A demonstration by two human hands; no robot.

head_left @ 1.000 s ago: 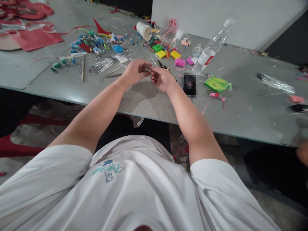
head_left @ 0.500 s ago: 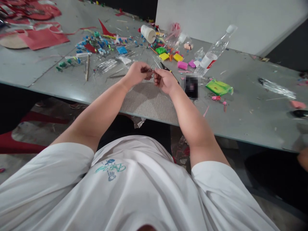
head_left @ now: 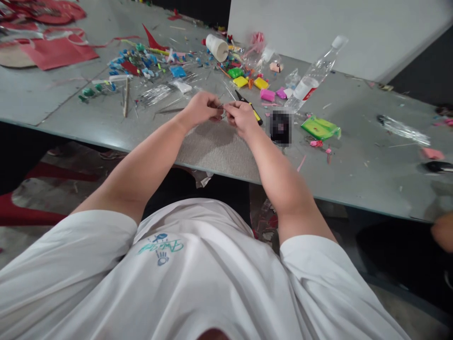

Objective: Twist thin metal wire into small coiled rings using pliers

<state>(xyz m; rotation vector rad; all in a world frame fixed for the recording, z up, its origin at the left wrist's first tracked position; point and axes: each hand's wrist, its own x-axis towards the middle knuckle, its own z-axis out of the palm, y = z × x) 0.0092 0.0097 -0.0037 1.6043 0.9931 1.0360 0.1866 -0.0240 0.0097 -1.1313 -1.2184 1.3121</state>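
Observation:
My left hand (head_left: 203,107) and my right hand (head_left: 241,115) meet above the near part of the grey table (head_left: 371,174). Both have their fingers pinched together, fingertips almost touching. Something thin and small is between them, too tiny to make out. Just beyond my right hand lies a pair of black and yellow pliers (head_left: 255,113), partly covered by the hand. Several thin wires (head_left: 161,93) are spread beyond my left hand, near a small white packet (head_left: 182,86). A textured grey mat (head_left: 219,153) lies under both hands.
A plastic bottle (head_left: 307,87) stands tilted-looking at right, near a green packet (head_left: 321,127) and a blurred-out dark object (head_left: 281,128). Coloured clay packs (head_left: 261,83), a white cup (head_left: 217,48) on its side and blue bits (head_left: 132,63) lie farther back. Red fabric (head_left: 60,52) is at left.
My right hand's fingers have shifted and straightened slightly, and more of the pliers shows. Both hands stay together over the mat. The view has shifted a little.

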